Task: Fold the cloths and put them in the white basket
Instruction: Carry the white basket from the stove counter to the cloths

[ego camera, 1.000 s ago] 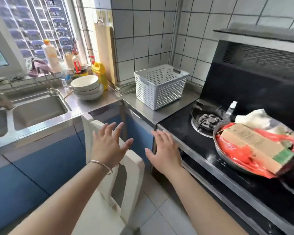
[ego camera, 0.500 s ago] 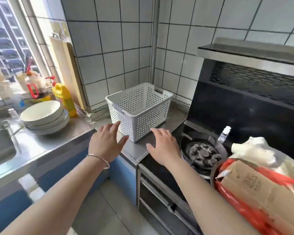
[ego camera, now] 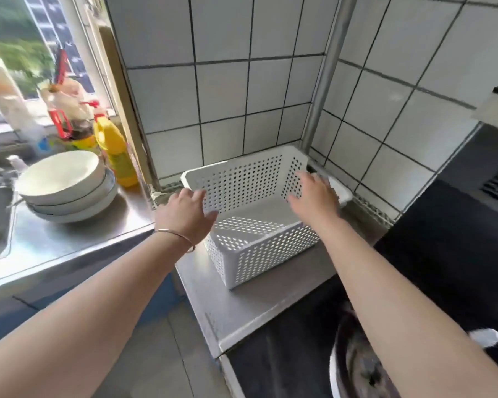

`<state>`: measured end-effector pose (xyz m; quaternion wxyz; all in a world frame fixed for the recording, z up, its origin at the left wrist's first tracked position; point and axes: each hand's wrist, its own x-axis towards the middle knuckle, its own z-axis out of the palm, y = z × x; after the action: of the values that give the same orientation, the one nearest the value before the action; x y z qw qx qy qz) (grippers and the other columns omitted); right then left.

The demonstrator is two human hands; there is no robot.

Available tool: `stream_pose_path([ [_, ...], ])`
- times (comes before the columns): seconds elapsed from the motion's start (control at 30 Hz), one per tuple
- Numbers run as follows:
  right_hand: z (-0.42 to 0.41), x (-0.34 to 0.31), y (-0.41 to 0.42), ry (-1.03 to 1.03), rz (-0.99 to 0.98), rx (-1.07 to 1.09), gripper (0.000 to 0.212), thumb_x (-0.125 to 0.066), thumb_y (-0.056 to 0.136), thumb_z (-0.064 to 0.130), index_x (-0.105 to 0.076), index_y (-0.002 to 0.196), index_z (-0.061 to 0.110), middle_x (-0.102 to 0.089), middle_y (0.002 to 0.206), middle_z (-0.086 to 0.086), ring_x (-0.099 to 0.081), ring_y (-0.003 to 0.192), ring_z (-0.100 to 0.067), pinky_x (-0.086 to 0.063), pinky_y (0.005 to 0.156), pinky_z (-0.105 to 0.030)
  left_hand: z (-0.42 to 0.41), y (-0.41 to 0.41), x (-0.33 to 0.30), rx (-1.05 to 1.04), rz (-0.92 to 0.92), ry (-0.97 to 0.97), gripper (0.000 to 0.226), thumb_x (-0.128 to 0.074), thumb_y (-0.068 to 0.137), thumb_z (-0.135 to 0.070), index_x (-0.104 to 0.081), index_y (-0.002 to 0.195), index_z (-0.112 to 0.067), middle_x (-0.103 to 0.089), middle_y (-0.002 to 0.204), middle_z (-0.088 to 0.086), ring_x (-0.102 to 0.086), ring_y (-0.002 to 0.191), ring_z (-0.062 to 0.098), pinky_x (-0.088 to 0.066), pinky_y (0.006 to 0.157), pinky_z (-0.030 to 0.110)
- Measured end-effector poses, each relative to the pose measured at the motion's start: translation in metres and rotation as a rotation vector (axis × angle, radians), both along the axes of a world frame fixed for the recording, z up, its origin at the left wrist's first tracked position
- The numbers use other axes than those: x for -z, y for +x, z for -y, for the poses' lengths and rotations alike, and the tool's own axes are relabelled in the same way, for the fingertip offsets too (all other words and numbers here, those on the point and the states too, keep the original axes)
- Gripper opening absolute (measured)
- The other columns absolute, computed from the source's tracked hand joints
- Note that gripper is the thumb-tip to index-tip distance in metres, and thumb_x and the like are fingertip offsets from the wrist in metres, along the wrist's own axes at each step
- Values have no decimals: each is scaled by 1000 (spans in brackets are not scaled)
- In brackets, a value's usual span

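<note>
Left hand (ego camera: 186, 212) reached in at the basket's 9 o'clock side, fingers spread and relaxed, tips at or just touching the near-left rim; holding nothing. Thin bangle (ego camera: 175, 238) on that wrist. Right hand (ego camera: 314, 196) at the basket's 3 o'clock side, fingers likewise loose and extended over the right rim, nothing gripped; contact with the rim could not be told for blur.

White basket (ego camera: 259, 245) stood upright on the steel worktop (ego camera: 242, 305), pushed into the tiled corner. Inside, only sun spots through the perforated walls; no cloth in it. No cloths seen anywhere in view, so folding judged not begun.

Judgement: hands were set on opposite sides because the basket is wide and light, and a two-sided hold would keep it level for lifting out of the corner, probably to carry it to where the cloths lie. Fingers needed to curl under or over the rims first.

Surroundings: stacked bowls (ego camera: 67, 185) at 9 o'clock of the basket, close to the sink edge; yellow bottle (ego camera: 114, 150) behind them at 10 o'clock by the window. Black stove top (ego camera: 443, 254) at 3 to 5 o'clock, a pan (ego camera: 362, 366) at its near end. Risk judged slight: a swinging basket could clip the bowls.
</note>
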<state>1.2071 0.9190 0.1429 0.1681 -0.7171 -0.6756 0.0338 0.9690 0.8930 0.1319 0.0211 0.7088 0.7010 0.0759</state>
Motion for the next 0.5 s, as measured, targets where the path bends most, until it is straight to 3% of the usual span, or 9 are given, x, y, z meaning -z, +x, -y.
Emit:
stream_pose_path([
  [0.13,-58,18,26,2,1,15,40,-51,87,22,-51,125,12,-51,130,-13,-44,121,-31,-39,97,-37,-24,9,16,-81,-5,64,59,-51,85,-46,-34,137,-23,-39,138,9,-37,127,30,-38,102,44],
  [0.2,-81,26,36,43,-21,64,34,-50,87,19,-56,119,10,-55,124,-14,-47,116,-32,-40,95,-37,-40,6,24,-204,202,45,64,-58,83,-40,-33,137,-20,-36,137,13,-36,126,31,-35,105,43],
  [0.27,-104,33,44,81,0,96,31,-51,86,17,-58,115,8,-56,120,-15,-46,114,-33,-41,93,-39,-57,1,33,-381,544,19,68,-64,77,-33,-35,135,-13,-40,132,18,-44,121,32,-38,106,42],
  [0.37,-127,43,56,114,56,135,35,-57,83,17,-55,116,7,-54,121,-15,-44,114,-34,-40,92,-42,-63,4,39,-532,813,-13,63,-64,77,-24,-36,131,-6,-55,118,16,-58,95,26,-49,86,35],
  [0.43,-138,50,63,80,36,151,40,-60,81,17,-51,119,7,-50,124,-16,-44,116,-35,-40,93,-44,-61,8,46,-573,803,-63,50,-58,83,-21,-40,127,-5,-58,96,10,-55,66,16,-42,65,28],
  [0.5,-146,55,65,37,-8,164,44,-61,81,16,-48,122,6,-46,128,-16,-46,116,-35,-43,92,-46,-62,12,53,-578,732,-66,36,-54,85,-23,-49,116,-5,-62,84,10,-53,61,18,-37,63,29],
])
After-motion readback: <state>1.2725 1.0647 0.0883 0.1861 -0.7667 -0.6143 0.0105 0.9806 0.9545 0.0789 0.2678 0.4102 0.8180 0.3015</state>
